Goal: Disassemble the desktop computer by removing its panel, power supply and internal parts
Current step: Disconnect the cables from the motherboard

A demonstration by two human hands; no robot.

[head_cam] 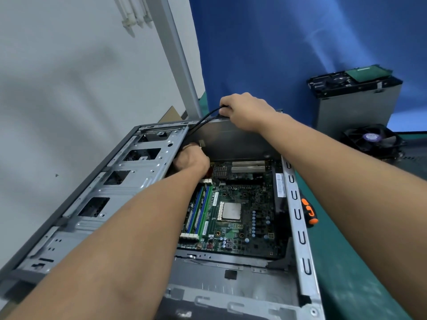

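Reaching into an open desktop computer case (129, 181) lying on a green table (351, 262), a person's right hand (245, 112) closes around black cables (203, 121) at the far edge, while the left hand (190, 159) curls deep beside the motherboard (242, 211); its grasp cannot be made out. A power supply (355, 105), fan (372, 139) and orange-handled screwdriver (308, 211) lie to the right.

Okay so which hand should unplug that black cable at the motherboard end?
Probably the left hand: it's already down inside the case beside the motherboard. The right hand grips the black cable above the case's far edge.
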